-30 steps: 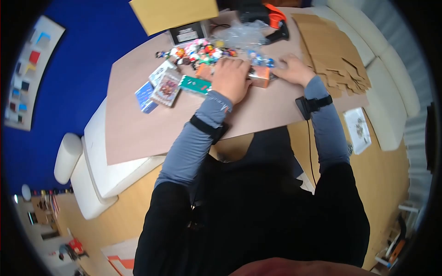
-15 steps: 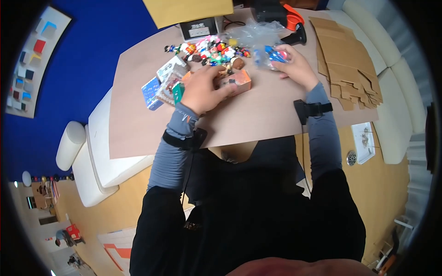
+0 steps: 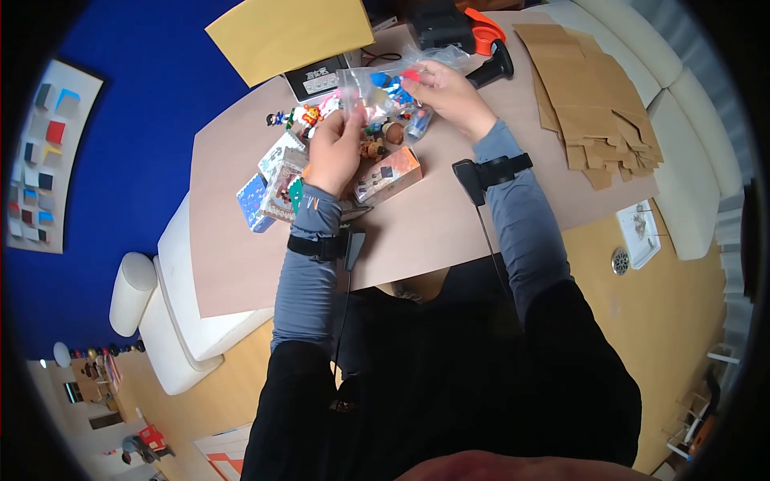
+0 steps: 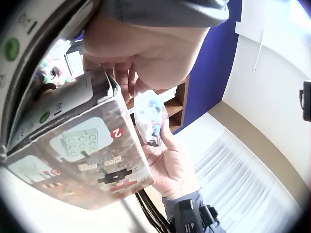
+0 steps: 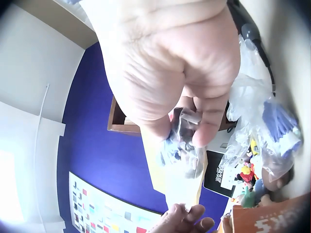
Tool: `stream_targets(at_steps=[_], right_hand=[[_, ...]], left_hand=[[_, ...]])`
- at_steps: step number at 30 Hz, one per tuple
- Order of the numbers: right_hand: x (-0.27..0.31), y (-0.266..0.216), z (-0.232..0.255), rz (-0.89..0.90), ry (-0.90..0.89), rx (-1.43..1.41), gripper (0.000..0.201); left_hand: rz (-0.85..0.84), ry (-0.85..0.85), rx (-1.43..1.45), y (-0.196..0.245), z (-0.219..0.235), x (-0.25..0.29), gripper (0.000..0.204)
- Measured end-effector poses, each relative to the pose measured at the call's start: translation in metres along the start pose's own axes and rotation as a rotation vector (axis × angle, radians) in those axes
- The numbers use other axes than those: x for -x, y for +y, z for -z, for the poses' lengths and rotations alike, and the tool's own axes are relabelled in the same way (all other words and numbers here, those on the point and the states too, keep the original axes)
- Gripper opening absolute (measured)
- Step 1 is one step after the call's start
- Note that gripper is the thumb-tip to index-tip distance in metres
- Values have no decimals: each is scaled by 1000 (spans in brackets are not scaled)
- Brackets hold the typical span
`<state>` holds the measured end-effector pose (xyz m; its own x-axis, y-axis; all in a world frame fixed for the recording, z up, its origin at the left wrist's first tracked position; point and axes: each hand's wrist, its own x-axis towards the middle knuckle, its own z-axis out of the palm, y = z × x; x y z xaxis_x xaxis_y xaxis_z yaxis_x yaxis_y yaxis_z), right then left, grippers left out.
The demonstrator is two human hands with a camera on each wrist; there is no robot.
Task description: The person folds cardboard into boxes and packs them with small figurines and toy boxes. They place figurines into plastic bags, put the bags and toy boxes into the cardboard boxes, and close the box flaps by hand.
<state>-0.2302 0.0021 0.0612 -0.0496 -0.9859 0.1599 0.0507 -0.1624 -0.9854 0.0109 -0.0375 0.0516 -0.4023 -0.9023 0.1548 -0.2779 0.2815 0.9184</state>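
A clear plastic bag with a blue-and-red toy figure inside (image 3: 391, 86) is held up over the table between both hands. My right hand (image 3: 453, 96) grips the figure end through the plastic, thumb and fingers around it in the right wrist view. My left hand (image 3: 335, 152) pinches the other end of the bag between thumb and fingers. Below the bag lies an orange-and-brown toy brick box (image 3: 389, 176), its printed building steps filling much of the left wrist view. Several small toy figures (image 3: 305, 119) are heaped behind the left hand.
Left of the left hand are a blue box (image 3: 254, 202) and other small boxes. A yellow board (image 3: 289, 38) stands at the back. Another clear bag with blue contents (image 5: 282, 128) lies beside the figures. Flattened cardboard (image 3: 597, 104) covers the table's right side.
My left hand has left the orange box and taken the bag's end. My right hand first picked up the bagged figure at the right, then brought it leftward over the heap.
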Motion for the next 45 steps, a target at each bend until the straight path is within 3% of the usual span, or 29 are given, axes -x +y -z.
stream_targets(at_steps=[4,6,7,9,10,12,16,20,22,23,25,34,36,40,42,44,45], right_hand=[[-15,18,0,76,57,-25,33],[-20,23,-9,298,228,174,26],[-21,24,-10,297,230,171,26],[-15,4,-17,679,287,656,18],[-13,-7,-22,674,288,654,18],[-12,-30,-30,683,316,949,13],[-21,-60,-33,888,320,918,16],[-22,-67,-37,769,274,953,15],[-24,-63,-37,777,347,674,15],[-17,-58,-39,765,345,672,15],[-15,-59,-36,807,275,822,15],[-11,-53,-41,744,268,908,16],[-3,-53,-46,699,376,528,18],[3,-35,-36,595,334,518,13],[3,-27,-32,606,346,370,15],[-2,-15,-21,385,263,58,20],[-2,-11,-18,302,241,39,21]], left_hand=[[68,115,113,-2,0,4,21],[-33,247,96,-4,-5,5,25],[-32,245,92,-4,-5,4,25],[-46,171,46,-5,-5,6,33],[-41,168,44,-6,-6,7,33],[-60,118,6,-7,-9,9,31],[-45,132,-18,-3,-11,11,32],[-106,192,-68,-8,-8,8,35],[-23,172,44,-9,-7,7,40],[-11,168,43,-12,-8,14,40],[-51,144,52,-10,-8,7,43],[-63,97,-55,-8,-7,6,44],[-80,70,82,-7,-9,11,37],[-4,9,22,-18,-8,11,32],[19,5,59,-13,-10,14,29],[-56,1,138,-8,-10,12,26],[-66,0,133,-3,-9,10,26]])
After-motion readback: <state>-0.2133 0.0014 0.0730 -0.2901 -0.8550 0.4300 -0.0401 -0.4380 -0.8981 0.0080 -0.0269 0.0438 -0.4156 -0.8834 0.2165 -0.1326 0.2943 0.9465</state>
